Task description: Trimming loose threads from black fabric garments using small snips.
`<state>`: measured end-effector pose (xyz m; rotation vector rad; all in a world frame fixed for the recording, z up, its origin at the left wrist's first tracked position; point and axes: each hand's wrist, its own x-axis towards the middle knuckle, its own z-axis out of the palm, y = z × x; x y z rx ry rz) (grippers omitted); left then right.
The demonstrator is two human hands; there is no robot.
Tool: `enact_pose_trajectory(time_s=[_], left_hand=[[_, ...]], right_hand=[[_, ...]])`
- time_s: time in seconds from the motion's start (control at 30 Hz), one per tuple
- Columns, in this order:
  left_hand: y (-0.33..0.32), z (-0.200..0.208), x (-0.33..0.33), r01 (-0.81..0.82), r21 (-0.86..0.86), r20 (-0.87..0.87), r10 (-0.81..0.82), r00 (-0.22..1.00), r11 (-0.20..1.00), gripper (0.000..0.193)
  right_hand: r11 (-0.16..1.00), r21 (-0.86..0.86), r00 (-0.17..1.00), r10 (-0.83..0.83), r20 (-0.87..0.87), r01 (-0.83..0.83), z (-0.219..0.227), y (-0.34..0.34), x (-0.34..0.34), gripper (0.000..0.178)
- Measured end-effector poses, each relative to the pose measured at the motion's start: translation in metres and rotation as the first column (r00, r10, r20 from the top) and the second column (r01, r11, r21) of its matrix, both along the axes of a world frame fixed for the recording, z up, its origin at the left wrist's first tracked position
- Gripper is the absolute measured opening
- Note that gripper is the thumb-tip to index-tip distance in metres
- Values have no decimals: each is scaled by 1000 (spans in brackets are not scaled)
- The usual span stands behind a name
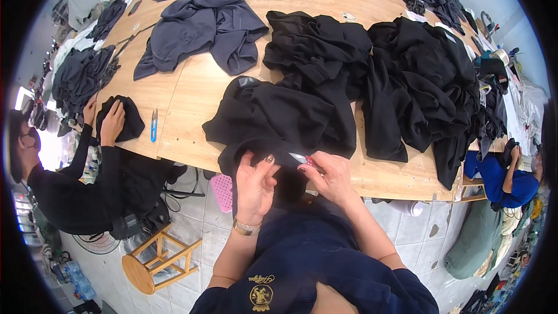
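A black garment (279,110) lies in loose folds on the table in front of me, its near part hanging over the edge. My left hand (254,192) has its fingers bent round the near fold of this cloth, palm partly up. In my right hand (332,177) is a small pair of thread snips (299,157), the pale metal blades pointing left toward the fold. The fingers cover most of the handle, and a bit of pinkish red shows there. The blades sit close to the cloth; whether they touch it I cannot tell.
More black garments (418,87) are heaped at the right, and a grey garment (200,32) lies far left. Blue snips (154,125) rest on the wooden table (189,102). A co-worker (75,180) handles dark cloth at left; another person (508,177) sits right. A wooden stool (138,273) stands below.
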<state>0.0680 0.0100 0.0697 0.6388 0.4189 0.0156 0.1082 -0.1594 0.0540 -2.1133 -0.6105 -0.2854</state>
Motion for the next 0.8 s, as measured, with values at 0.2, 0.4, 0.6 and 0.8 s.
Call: enact_pose_trajectory(time_s=[0.2, 0.4, 0.6, 0.8], left_hand=[[-4, -5, -6, -39, 137, 111, 24, 994, 990, 55], [-11, 7, -4, -58, 273, 97, 33, 995, 960, 60], [-10, 2, -6, -36, 319, 107, 1, 994, 947, 60], [-10, 5, -6, -25, 346, 100, -10, 995, 938, 63]], right_hand=[[999, -41, 998, 24, 55, -21, 4, 2, 2, 33], [993, -119, 992, 42, 120, -28, 6, 2, 4, 33], [984, -178, 985, 58, 162, -29, 7, 1, 6, 33], [979, -199, 976, 93, 199, -53, 9, 1, 9, 33]])
